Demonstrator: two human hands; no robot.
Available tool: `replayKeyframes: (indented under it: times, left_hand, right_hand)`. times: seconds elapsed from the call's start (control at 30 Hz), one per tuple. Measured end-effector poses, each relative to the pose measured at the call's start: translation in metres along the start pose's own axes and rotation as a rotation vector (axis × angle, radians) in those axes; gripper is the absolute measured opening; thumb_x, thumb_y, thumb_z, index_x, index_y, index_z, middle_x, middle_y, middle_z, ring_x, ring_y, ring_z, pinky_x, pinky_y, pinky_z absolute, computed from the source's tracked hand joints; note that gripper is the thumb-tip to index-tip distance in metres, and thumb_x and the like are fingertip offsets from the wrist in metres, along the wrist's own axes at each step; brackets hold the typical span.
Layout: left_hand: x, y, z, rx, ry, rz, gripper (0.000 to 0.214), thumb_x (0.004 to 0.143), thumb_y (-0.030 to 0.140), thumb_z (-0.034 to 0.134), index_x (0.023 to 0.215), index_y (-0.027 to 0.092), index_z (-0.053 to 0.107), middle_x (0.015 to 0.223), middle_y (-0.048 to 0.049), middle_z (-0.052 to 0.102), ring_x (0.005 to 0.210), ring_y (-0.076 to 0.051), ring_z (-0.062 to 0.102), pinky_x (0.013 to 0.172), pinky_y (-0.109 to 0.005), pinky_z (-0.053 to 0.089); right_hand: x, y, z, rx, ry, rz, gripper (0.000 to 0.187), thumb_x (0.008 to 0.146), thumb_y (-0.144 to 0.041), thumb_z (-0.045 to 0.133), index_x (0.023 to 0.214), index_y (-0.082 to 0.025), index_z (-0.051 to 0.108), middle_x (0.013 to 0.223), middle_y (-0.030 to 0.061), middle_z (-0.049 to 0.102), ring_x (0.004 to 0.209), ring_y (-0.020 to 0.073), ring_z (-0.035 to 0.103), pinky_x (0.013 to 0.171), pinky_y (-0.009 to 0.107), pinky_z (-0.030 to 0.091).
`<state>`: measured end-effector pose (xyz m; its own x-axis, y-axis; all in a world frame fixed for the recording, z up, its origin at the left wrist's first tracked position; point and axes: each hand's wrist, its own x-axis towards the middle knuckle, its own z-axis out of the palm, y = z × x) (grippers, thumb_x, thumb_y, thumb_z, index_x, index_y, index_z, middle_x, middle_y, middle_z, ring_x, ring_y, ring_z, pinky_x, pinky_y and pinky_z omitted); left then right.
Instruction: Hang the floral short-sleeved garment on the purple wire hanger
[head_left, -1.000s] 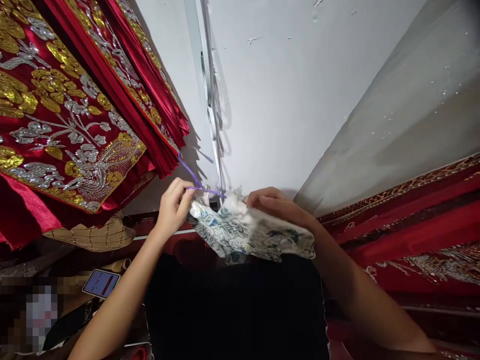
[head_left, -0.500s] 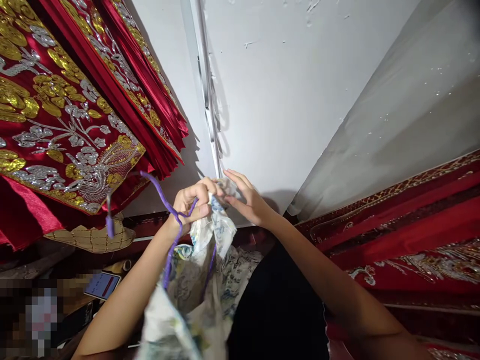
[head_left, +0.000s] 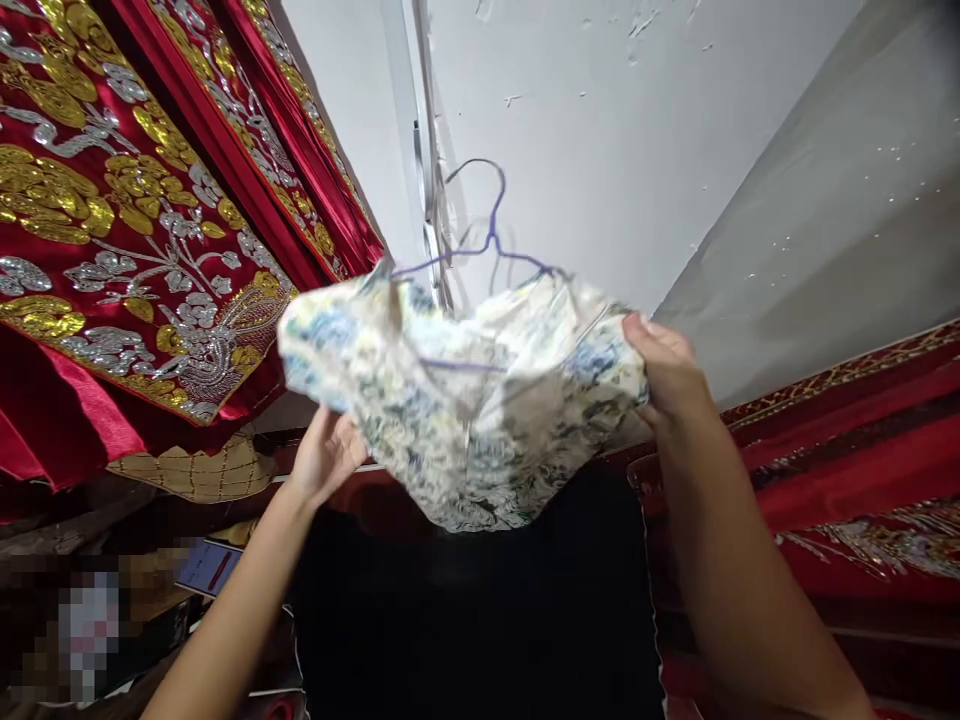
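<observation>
Garment [head_left: 480,440] left of right hand [head_left: 667,365]; touching

Floral garment [head_left: 480,440] motion-blurred, print detail lost; hanger [head_left: 492,240] ends hidden inside its shoulders; left hand [head_left: 330,460] blurred, fingertips partly behind the garment's lower left edge, contact unclear; right hand [head_left: 667,365] blurred at the garment's right edge, some fingers hidden, grip can't be told; phone [head_left: 210,566] partly behind the left forearm [head_left: 247,585], screen text too small to read; embroidered red cloth [head_left: 150,220] cut by top and left picture edges; black top [head_left: 480,610] cut at bottom.
</observation>
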<state>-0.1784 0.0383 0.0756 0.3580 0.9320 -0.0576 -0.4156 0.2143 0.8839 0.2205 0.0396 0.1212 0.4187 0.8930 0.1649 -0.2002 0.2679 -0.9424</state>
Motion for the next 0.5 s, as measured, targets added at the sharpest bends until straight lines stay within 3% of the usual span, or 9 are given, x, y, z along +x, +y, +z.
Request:
replayKeyframes:
  times: [0.1, 0.2, 0.33, 0.4, 0.5]
  left_hand:
    - [-0.002, -0.018, -0.006, 0.056, 0.055, 0.06, 0.074, 0.077, 0.077, 0.061, 0.117, 0.016, 0.069, 0.121, -0.0146, 0.072, 0.116, -0.032, 0.065, 0.1, -0.044, 0.052]
    - [0.003, -0.044, -0.007, 0.173, 0.318, 0.244, 0.056, 0.074, 0.054, 0.08, 0.116, 0.018, 0.07, 0.122, -0.011, 0.071, 0.115, -0.028, 0.066, 0.099, -0.037, 0.051]
    - [-0.001, -0.086, -0.005, 0.359, 0.628, 0.313, 0.048, 0.073, 0.045, 0.083, 0.108, 0.014, 0.072, 0.115, -0.0111, 0.074, 0.115, -0.028, 0.066, 0.105, -0.039, 0.047]
    - [-0.008, -0.103, -0.001, 0.361, 0.664, 0.289, 0.046, 0.075, 0.046, 0.081, 0.106, 0.013, 0.073, 0.115, -0.0115, 0.075, 0.115, -0.029, 0.066, 0.106, -0.04, 0.047]
    - [-0.018, -0.116, 0.007, 0.283, 0.616, 0.212, 0.047, 0.076, 0.047, 0.079, 0.109, 0.014, 0.073, 0.114, -0.0115, 0.075, 0.109, -0.028, 0.069, 0.098, -0.038, 0.052]
  right_hand:
    - [0.011, -0.005, 0.022, 0.048, -0.033, -0.113, 0.033, 0.083, -0.047, 0.074, 0.092, -0.017, 0.07, 0.073, 0.0073, 0.07, 0.07, 0.0207, 0.07, 0.062, 0.032, 0.056]
    - [0.006, 0.002, 0.039, -0.041, -0.184, -0.055, 0.038, 0.083, -0.056, 0.07, 0.091, -0.018, 0.07, 0.075, 0.0066, 0.07, 0.068, 0.0204, 0.067, 0.057, 0.031, 0.053]
    - [-0.011, 0.026, 0.024, -0.15, -0.203, 0.062, 0.043, 0.08, -0.061, 0.07, 0.085, -0.019, 0.069, 0.069, 0.0049, 0.066, 0.06, 0.0188, 0.061, 0.049, 0.028, 0.046]
    - [-0.02, 0.041, 0.009, -0.154, -0.091, 0.024, 0.044, 0.08, -0.061, 0.07, 0.088, -0.018, 0.069, 0.073, 0.0048, 0.066, 0.065, 0.0188, 0.061, 0.052, 0.028, 0.047]
    - [-0.042, 0.067, -0.004, -0.152, 0.336, -0.143, 0.041, 0.08, -0.056, 0.07, 0.092, -0.018, 0.068, 0.084, 0.0032, 0.065, 0.072, 0.0162, 0.06, 0.06, 0.027, 0.05]
